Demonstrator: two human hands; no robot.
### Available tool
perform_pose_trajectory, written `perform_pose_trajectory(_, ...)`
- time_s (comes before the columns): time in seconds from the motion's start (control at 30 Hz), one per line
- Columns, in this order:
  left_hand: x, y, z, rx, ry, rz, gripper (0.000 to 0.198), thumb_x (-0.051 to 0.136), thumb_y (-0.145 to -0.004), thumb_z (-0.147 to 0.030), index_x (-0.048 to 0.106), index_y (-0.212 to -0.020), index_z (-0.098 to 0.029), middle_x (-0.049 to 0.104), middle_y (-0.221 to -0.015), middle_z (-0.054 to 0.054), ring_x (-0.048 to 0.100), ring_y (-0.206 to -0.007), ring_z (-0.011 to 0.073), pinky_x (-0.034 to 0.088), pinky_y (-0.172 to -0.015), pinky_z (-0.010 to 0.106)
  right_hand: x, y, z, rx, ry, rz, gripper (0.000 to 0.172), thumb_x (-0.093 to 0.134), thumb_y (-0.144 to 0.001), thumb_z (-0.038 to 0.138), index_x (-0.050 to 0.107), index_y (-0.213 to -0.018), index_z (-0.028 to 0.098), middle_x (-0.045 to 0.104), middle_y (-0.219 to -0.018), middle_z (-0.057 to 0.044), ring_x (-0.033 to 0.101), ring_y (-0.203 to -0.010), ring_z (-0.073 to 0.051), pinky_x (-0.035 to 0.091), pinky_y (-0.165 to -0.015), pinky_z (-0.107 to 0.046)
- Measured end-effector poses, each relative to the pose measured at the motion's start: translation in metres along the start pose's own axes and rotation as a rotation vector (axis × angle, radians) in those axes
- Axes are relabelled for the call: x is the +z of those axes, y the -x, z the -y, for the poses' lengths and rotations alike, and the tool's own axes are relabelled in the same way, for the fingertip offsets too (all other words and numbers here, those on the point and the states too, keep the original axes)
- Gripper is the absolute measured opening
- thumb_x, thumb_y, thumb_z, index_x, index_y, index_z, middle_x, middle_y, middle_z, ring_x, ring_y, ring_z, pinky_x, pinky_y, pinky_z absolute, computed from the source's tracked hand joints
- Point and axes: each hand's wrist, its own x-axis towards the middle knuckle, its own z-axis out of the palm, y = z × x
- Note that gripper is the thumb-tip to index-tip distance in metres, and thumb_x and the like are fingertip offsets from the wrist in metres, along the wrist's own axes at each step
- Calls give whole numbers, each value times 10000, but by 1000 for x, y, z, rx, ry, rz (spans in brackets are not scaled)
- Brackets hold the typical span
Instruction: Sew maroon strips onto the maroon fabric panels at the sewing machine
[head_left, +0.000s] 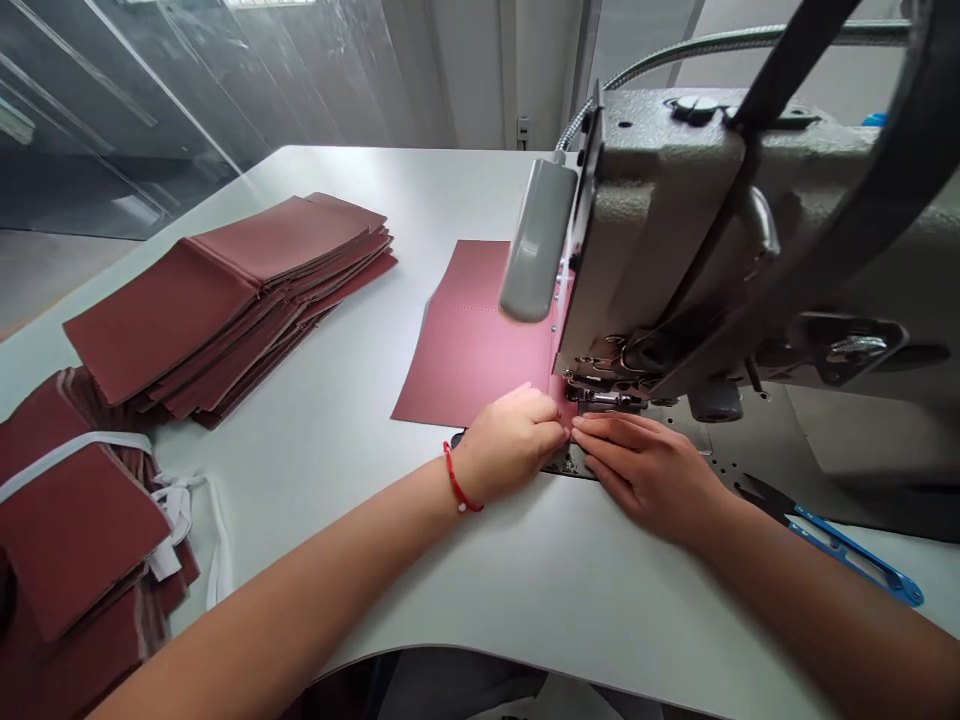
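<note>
A reddish-brown leather-like panel [472, 350] lies flat on the table, its right edge under the head of a sewing machine [675, 230]. A row of stitches crosses the panel. My left hand [514, 435], with a red cord bracelet at the wrist, is closed with bent fingers on the panel's near right corner. Beside it, my right hand [649, 465] has its fingers pressed together, the tips at the same corner just in front of the presser foot [607, 398]. The fingertips of both hands almost meet. What lies beneath them is partly hidden.
At the left a stack of similar panels [292, 240] sits on the white table [360, 490]. Nearer, more panels [75, 520] are tied with a white strip [217, 540]. Blue-handled thread snips [855, 550] lie right of my right hand. A grey lamp [538, 240] overhangs the panel.
</note>
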Motion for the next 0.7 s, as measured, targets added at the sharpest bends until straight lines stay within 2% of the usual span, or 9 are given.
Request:
perform_pose_trajectory(0.07, 2, 4, 1, 79, -2, -32, 316, 422, -963, -205, 712, -842, -181, 622, -755, 38, 546, -698, 151, 468, -666, 286, -2, 2, 0, 43, -5, -68, 267, 494, -966, 181, 646, -1183, 209, 666, -1163, -46, 637, -1007, -209, 513, -926, -367)
perform_pose_trajectory(0.13, 3, 5, 3, 113, -11, -38, 302, 435, -956, -195, 709, -831, -174, 616, -746, 38, 534, -683, 148, 443, -617, 267, -4, 2, 1, 56, 17, -88, 256, 496, -969, 194, 646, -1175, 213, 670, -1133, -42, 637, -960, -201, 514, -878, -361)
perform_pose_trajectory(0.27, -1, 4, 7, 149, -49, 31, 269, 456, -921, -141, 707, -835, -184, 631, -774, 39, 548, -719, 152, 441, -636, 263, -6, -1, 7, 1, 67, 37, 277, 464, -994, 240, 630, -1208, 181, 655, -1100, -59, 607, -955, -214, 490, -852, -376)
perform_pose_trajectory(0.37, -3, 4, 12, 170, -72, 64, 266, 461, -912, -140, 713, -865, -211, 654, -779, 17, 553, -717, 147, 424, -611, 258, -6, -2, 12, -7, 80, 72, 297, 433, -1007, 249, 630, -1203, 144, 643, -1085, -71, 589, -963, -218, 472, -873, -375)
perform_pose_trajectory(0.7, 4, -2, 21, 119, -16, -32, 279, 477, -944, -246, 708, -789, -220, 678, -772, 1, 596, -717, 131, 425, -593, 231, -2, -4, 8, 36, 138, 93, 289, 433, -1000, 230, 621, -1205, 150, 633, -1100, -70, 582, -1031, -239, 437, -931, -387)
